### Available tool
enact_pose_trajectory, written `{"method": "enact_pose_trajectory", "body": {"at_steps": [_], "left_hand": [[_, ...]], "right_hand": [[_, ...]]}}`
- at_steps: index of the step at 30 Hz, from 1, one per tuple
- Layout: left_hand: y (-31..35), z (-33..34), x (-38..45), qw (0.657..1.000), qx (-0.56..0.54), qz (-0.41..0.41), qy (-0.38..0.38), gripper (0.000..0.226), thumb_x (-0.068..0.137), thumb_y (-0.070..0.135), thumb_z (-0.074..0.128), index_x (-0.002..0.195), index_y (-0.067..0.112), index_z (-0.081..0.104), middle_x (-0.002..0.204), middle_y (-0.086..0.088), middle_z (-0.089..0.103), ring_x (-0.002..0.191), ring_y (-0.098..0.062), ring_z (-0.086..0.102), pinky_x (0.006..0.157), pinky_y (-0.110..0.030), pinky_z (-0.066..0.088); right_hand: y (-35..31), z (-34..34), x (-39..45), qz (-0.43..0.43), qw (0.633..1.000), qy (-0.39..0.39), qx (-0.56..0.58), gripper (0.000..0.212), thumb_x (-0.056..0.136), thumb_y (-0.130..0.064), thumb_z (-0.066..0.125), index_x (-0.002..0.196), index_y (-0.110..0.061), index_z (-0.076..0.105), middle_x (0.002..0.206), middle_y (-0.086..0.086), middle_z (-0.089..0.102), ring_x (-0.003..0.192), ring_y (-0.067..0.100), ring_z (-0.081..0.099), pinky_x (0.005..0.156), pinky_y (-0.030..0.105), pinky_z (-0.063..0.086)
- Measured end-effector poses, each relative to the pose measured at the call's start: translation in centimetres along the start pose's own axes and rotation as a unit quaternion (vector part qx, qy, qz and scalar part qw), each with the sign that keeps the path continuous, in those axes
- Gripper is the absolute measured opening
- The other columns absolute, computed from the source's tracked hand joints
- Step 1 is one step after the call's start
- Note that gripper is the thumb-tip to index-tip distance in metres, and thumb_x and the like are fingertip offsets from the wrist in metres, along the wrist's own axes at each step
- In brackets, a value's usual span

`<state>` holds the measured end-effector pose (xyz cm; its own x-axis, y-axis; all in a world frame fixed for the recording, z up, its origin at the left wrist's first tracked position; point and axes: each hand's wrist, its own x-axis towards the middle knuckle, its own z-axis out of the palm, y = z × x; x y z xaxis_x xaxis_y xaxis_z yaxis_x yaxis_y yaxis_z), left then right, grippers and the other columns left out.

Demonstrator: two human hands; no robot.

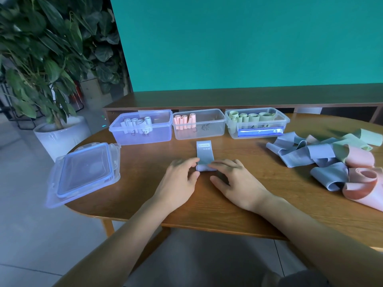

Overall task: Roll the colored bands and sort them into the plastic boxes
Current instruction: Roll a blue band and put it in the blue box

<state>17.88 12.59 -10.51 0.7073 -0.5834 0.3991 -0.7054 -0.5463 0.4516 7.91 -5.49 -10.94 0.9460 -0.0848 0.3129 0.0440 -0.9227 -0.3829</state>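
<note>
Keep left hand [182,175] and right hand [234,179] fingertips pinching the blue band [204,156] roll at frame centre — roll evenly, edges aligned, toward the label.

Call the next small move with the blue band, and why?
Probably keep rolling it away from the body: both hands pinch the started roll of the blue band, whose far end with the label lies flat and unrolled toward the boxes.

Half-rolled grey-blue band [204,155] before boxes [199,124]
</note>
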Motion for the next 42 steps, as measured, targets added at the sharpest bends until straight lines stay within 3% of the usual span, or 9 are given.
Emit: {"method": "enact_pose_trajectory", "body": {"at_steps": [6, 11, 15, 19, 29, 34, 37, 39, 42], "left_hand": [[0.3, 0.1, 1.0, 0.999, -0.024, -0.023, 0.015, 0.025, 0.095, 0.030, 0.067, 0.119, 0.027, 0.071, 0.108, 0.010, 0.071, 0.099, -0.008, 0.061, 0.085, -0.019, 0.045], [0.3, 0.2, 1.7, 0.998, -0.037, -0.032, 0.025, 0.017, 0.092, 0.023, 0.071, 0.108, 0.022, 0.076, 0.102, 0.007, 0.074, 0.093, -0.006, 0.064, 0.085, -0.016, 0.046], [0.5, 0.2, 1.6, 0.999, -0.026, -0.014, 0.031, 0.013, 0.092, 0.020, 0.071, 0.103, 0.021, 0.077, 0.097, 0.006, 0.073, 0.091, -0.011, 0.063, 0.084, -0.026, 0.050], [0.4, 0.3, 1.7, 0.999, -0.008, 0.019, 0.033, 0.010, 0.091, 0.019, 0.071, 0.100, 0.020, 0.076, 0.091, 0.006, 0.069, 0.088, -0.012, 0.059, 0.079, -0.027, 0.047], [-0.1, 0.7, 1.8, 0.998, 0.013, 0.054, 0.034, 0.004, 0.092, 0.016, 0.070, 0.094, 0.018, 0.073, 0.080, 0.003, 0.065, 0.081, -0.013, 0.051, 0.069, -0.026, 0.039], [-0.2, 0.9, 2.1, 0.998, 0.013, 0.054, 0.021, 0.016, 0.098, 0.016, 0.061, 0.102, 0.009, 0.074, 0.093, -0.006, 0.068, 0.088, -0.021, 0.059, 0.080, -0.035, 0.048], [-0.4, 0.9, 2.3, 0.998, 0.021, 0.057, 0.003, 0.022, 0.101, 0.019, 0.056, 0.101, 0.009, 0.075, 0.093, -0.005, 0.065, 0.086, -0.020, 0.058, 0.080, -0.039, 0.049], [-0.6, 0.9, 2.4, 0.999, 0.009, 0.043, 0.001, 0.023, 0.102, 0.020, 0.056, 0.109, 0.013, 0.076, 0.099, -0.004, 0.065, 0.090, -0.018, 0.058, 0.084, -0.034, 0.049], [-0.3, 0.7, 2.4, 1.000, -0.002, 0.016, 0.005, 0.030, 0.101, 0.024, 0.057, 0.129, 0.020, 0.068, 0.111, 0.002, 0.059, 0.097, -0.010, 0.054, 0.087, -0.019, 0.040]], "right_hand": [[0.0, -0.3, 0.5, 0.013, 0.999, 0.000, 0.042, 0.038, 0.100, -0.039, 0.056, 0.138, -0.034, 0.056, 0.144, -0.012, 0.043, 0.128, 0.013, 0.036, 0.113, 0.038, 0.034], [0.2, -1.1, 1.5, 0.037, 0.995, -0.048, 0.084, 0.041, 0.095, -0.044, 0.058, 0.135, -0.036, 0.050, 0.148, -0.011, 0.042, 0.138, 0.013, 0.037, 0.113, 0.041, 0.036], [0.4, -1.7, 2.4, 0.078, 0.986, -0.113, 0.096, 0.062, 0.086, -0.040, 0.046, 0.146, -0.033, 0.031, 0.153, -0.015, 0.043, 0.136, 0.018, 0.043, 0.114, 0.038, 0.033], [0.8, -1.9, 2.8, 0.080, 0.985, -0.119, 0.095, 0.056, 0.095, -0.023, 0.047, 0.148, -0.029, 0.030, 0.152, -0.016, 0.045, 0.137, 0.015, 0.043, 0.112, 0.031, 0.030], [1.0, -1.7, 2.9, 0.072, 0.986, -0.112, 0.101, 0.052, 0.096, -0.017, 0.046, 0.146, -0.028, 0.033, 0.151, -0.016, 0.046, 0.141, 0.016, 0.040, 0.117, 0.034, 0.028], [1.0, -1.7, 2.9, 0.048, 0.989, -0.101, 0.099, 0.041, 0.099, -0.029, 0.051, 0.138, -0.034, 0.039, 0.147, -0.018, 0.049, 0.110, 0.005, 0.046, 0.099, 0.026, 0.032], [1.2, -1.4, 3.0, 0.021, 0.993, -0.072, 0.092, 0.020, 0.101, -0.038, 0.053, 0.119, -0.039, 0.044, 0.123, -0.009, 0.066, 0.092, 0.006, 0.057, 0.090, 0.030, 0.042], [1.5, -1.0, 3.2, 0.017, 0.996, -0.054, 0.071, 0.012, 0.102, -0.038, 0.052, 0.111, -0.040, 0.045, 0.101, -0.002, 0.069, 0.076, 0.012, 0.061, 0.083, 0.038, 0.050], [1.9, -0.7, 3.5, 0.016, 0.997, -0.039, 0.059, 0.010, 0.103, -0.036, 0.052, 0.111, -0.040, 0.048, 0.102, -0.006, 0.067, 0.076, 0.009, 0.059, 0.083, 0.039, 0.050]]}}
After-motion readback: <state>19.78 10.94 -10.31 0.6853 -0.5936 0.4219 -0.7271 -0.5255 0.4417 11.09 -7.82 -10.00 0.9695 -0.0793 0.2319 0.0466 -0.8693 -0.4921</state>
